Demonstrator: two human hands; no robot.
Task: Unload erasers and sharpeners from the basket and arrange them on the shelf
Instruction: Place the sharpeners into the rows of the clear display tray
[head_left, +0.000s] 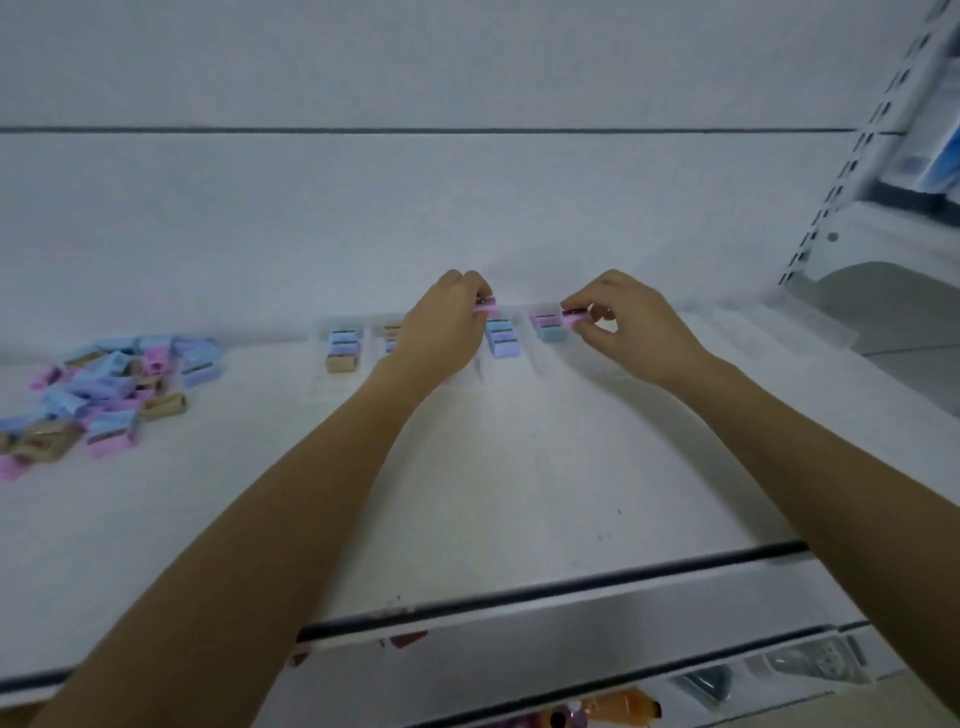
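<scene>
A white shelf (519, 457) carries short rows of pastel sharpeners near its back wall, in blue, pink and tan. My left hand (441, 327) pinches a pink sharpener (488, 307) at the back of the third row (501, 340). My right hand (634, 322) pinches another pink sharpener (574, 316) just right of the fourth row (548, 326). The leftmost row (343, 349) stands free, and my left hand partly hides the second row (389, 338). No basket is in view.
A loose heap of sharpeners (104, 395) lies on the shelf at the far left. A slotted metal upright (852, 156) and a neighbouring shelf stand at the right. The shelf's front rail (519, 597) runs below my arms, with goods on the shelf beneath.
</scene>
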